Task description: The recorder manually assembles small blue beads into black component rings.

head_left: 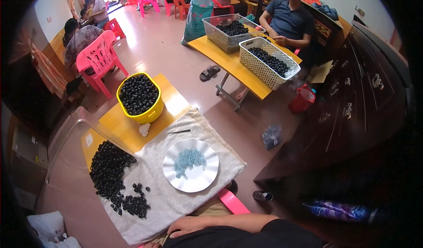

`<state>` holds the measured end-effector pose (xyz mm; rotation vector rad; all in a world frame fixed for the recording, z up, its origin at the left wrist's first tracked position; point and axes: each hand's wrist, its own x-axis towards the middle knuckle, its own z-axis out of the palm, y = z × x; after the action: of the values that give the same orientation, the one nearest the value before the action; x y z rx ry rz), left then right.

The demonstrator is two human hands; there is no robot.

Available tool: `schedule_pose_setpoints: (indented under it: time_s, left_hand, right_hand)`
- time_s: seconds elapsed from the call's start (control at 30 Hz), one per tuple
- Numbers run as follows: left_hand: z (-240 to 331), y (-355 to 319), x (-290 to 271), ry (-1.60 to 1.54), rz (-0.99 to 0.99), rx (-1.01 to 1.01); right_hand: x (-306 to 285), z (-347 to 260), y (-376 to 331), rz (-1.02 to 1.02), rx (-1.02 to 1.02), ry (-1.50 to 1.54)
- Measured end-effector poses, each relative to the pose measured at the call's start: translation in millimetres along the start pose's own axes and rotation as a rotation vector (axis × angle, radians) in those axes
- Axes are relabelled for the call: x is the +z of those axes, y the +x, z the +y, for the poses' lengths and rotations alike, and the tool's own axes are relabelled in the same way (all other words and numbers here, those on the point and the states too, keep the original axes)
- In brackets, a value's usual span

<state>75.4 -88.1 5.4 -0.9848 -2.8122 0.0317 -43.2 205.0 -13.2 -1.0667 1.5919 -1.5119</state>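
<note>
My right hand (188,225) lies back up in my lap at the near edge of the white cloth (154,177). It holds nothing that I can see, and its fingers droop loosely. Of my left hand (152,245) only a sliver shows at the bottom edge, with its fingers hidden. A white plate with a wavy rim (207,184) lies on the cloth, carrying small pale-blue springs (190,160). Left of it spreads a pile of small black ring-shaped parts (108,171), with a smaller heap (135,207) nearer me. A thin dark rod (179,131) lies beyond the plate.
A yellow tub (152,113) of black parts stands on the wooden table (174,100). Another table (216,52) holds a clear bin (213,34) and a white basket (264,72); a person (291,23) sits behind it. Pink chair (99,58) and dark cabinet (339,129) flank the room.
</note>
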Motion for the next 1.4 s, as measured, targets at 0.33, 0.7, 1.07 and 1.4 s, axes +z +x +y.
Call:
schedule_pose_setpoints:
  time_s: [0.33, 0.7, 1.07, 1.4]
  left_hand:
    - [5.6, -2.1, -7.9, -0.102, -0.116, -0.177]
    - [11.8, 24.6, -31.4, -0.115, -0.042, -0.198]
    - [-25.1, 13.2, -11.5, 0.441, -0.016, 0.365]
    - [-44.5, -31.8, 26.2, 1.138, 0.13, 0.97]
  right_hand:
    - [-0.2, 5.3, -0.9, 0.022, -0.014, 0.054]
    - [-5.4, -1.6, 1.6, -0.081, 0.073, 0.038]
    - [-9.1, -5.2, 2.0, -0.115, 0.052, 0.076]
    - [1.7, 3.0, 3.5, 0.06, -0.079, 0.08]
